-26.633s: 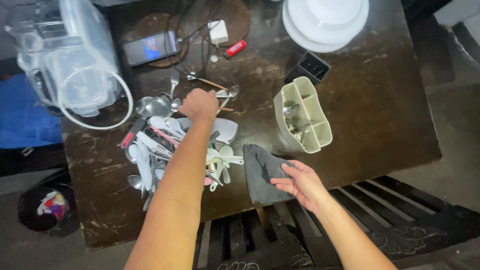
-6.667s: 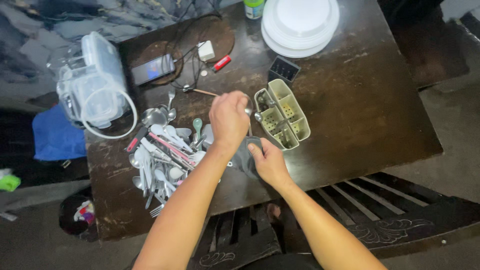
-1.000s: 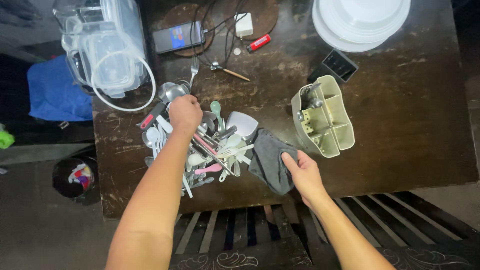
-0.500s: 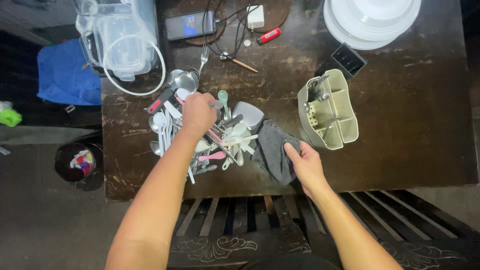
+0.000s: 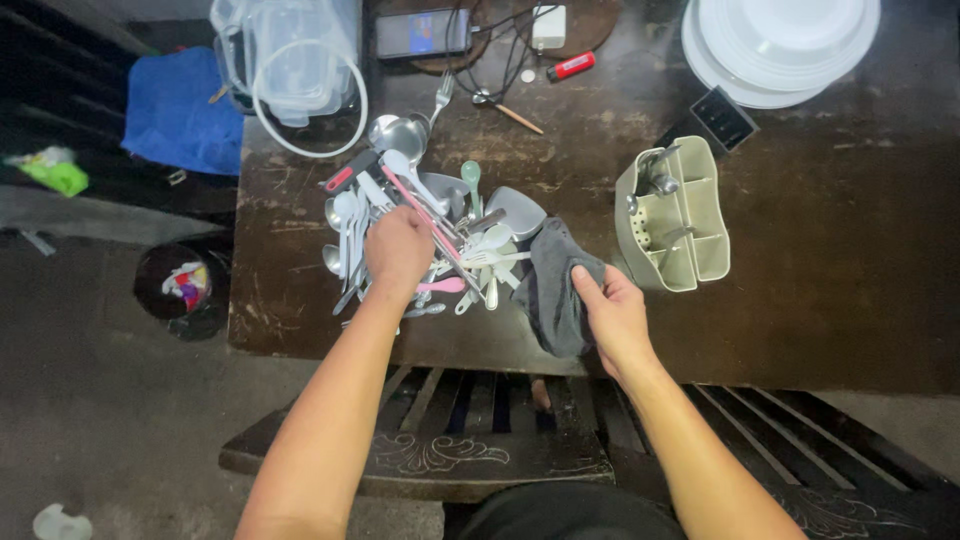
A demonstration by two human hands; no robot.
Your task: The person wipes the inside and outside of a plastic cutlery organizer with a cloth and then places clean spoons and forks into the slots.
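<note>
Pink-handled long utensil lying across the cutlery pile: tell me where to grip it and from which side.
Grip the pink-handled utensil on its exposed upper handle, coming from above. That stretch lies on top of the cutlery pile; its lower end runs beside the left hand, among other pieces.
</note>
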